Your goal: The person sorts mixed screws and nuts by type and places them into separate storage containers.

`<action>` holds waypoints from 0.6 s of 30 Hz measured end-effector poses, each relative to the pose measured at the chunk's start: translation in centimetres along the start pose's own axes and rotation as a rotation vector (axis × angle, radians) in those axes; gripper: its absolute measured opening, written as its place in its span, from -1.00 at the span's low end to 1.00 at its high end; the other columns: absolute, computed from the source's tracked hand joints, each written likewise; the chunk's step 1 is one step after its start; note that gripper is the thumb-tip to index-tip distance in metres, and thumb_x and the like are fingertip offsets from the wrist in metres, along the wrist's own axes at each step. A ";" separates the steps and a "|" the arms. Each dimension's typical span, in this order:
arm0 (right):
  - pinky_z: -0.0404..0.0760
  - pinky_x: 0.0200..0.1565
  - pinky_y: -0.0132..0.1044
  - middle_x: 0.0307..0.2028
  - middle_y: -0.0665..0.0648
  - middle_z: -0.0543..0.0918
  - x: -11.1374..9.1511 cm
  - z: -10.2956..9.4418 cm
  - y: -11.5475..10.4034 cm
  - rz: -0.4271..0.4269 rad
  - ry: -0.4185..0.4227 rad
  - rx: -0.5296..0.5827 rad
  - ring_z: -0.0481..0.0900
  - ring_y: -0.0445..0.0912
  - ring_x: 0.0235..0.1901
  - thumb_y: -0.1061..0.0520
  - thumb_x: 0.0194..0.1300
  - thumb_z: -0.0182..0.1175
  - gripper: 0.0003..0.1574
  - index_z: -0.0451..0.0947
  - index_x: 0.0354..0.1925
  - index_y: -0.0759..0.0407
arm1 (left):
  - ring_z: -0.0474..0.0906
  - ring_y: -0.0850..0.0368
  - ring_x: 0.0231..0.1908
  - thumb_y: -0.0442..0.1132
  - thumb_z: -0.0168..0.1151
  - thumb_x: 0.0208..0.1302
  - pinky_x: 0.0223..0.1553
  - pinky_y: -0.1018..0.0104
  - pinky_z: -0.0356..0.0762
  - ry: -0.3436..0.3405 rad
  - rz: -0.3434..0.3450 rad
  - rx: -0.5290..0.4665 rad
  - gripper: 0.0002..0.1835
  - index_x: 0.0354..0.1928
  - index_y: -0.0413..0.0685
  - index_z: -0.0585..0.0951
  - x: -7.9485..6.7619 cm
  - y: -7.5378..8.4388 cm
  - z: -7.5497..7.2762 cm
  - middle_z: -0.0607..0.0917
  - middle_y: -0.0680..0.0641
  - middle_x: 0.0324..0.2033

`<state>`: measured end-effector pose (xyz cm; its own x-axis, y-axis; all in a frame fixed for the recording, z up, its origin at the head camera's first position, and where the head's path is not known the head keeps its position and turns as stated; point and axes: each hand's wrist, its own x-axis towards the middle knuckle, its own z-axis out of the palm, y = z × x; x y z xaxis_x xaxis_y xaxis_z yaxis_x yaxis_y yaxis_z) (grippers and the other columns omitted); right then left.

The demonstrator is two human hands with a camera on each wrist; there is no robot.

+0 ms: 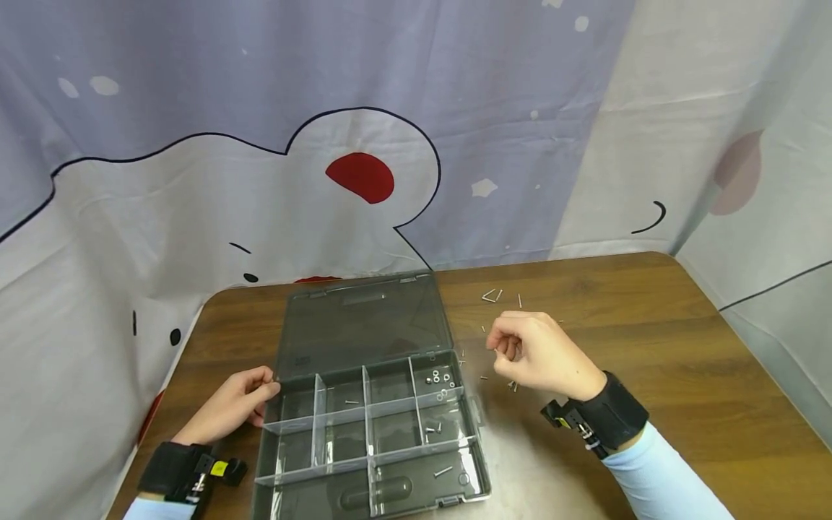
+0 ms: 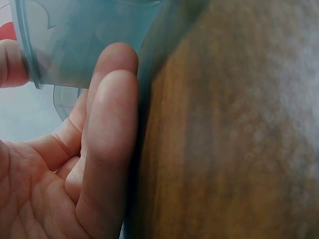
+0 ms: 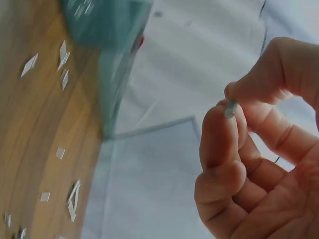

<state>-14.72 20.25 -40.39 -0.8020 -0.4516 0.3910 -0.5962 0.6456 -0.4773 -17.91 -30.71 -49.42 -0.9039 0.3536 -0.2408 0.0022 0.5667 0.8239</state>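
A translucent grey compartment box lies with its lid folded back. At its left edge my left hand grips the side wall; in the left wrist view the thumb lies along the bluish plastic. To the right of the box my right hand is raised over the table, pinching a small metal fastener between thumb and index finger. Only its rounded end shows. Small nuts sit in the right rear compartment, and a screw lies in the front one.
Loose screws are scattered on the wooden table right of the box, several of them near the right hand. A patterned curtain hangs along the table's back edge and continues down both sides.
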 end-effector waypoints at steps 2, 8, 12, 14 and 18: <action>0.61 -0.44 -0.41 -0.47 -0.20 0.56 -0.2 0.2 -1.1 -0.053 -0.022 0.022 0.52 -0.34 -0.51 0.37 -0.08 0.26 -0.66 0.58 -0.41 -0.07 | 0.51 0.17 -0.54 -0.13 0.14 0.57 -0.45 0.24 0.70 0.000 0.001 0.006 -0.73 -0.20 -0.21 0.41 0.0 0.0 0.0 0.44 -0.05 -0.53; 0.53 -0.41 -0.56 -0.44 -0.19 0.54 -0.9 0.8 -4.7 -0.247 -0.086 0.105 0.48 -0.38 -0.46 0.38 -0.10 0.26 -0.65 0.59 -0.38 -0.05 | 0.51 0.16 -0.54 -0.12 0.14 0.57 -0.45 0.24 0.69 -0.002 -0.008 0.002 -0.71 -0.19 -0.23 0.42 0.1 0.1 0.0 0.44 -0.04 -0.52; 0.44 -0.33 -0.70 -0.41 -0.18 0.53 -1.6 1.2 -7.1 -0.352 -0.140 0.119 0.46 -0.41 -0.43 0.37 -0.06 0.30 -0.67 0.58 -0.37 -0.04 | 0.51 0.17 -0.52 -0.12 0.14 0.56 -0.45 0.24 0.70 -0.001 0.000 0.009 -0.71 -0.17 -0.24 0.44 0.0 0.1 0.0 0.45 -0.05 -0.51; 0.40 -0.31 -0.72 -0.41 -0.18 0.51 -2.0 1.4 -8.2 -0.407 -0.152 0.098 0.43 -0.42 -0.44 0.36 -0.07 0.32 -0.66 0.57 -0.37 -0.05 | 0.51 0.17 -0.51 -0.11 0.14 0.56 -0.44 0.25 0.70 0.000 0.005 0.012 -0.72 -0.17 -0.24 0.44 0.0 0.0 0.0 0.46 -0.05 -0.51; 0.35 -0.29 -0.72 -0.43 -0.17 0.45 -2.4 1.8 -9.7 -0.523 -0.153 0.046 0.36 -0.43 -0.46 0.35 -0.10 0.34 -0.64 0.56 -0.36 -0.06 | 0.51 0.17 -0.51 -0.11 0.15 0.56 -0.44 0.25 0.70 0.000 0.001 0.007 -0.72 -0.17 -0.23 0.43 0.0 0.0 0.0 0.46 -0.06 -0.51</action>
<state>-7.04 13.99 -38.12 -0.3927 -0.7916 0.4682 -0.9150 0.2853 -0.2851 -17.91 -30.72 -49.44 -0.9040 0.3542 -0.2394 0.0068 0.5718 0.8204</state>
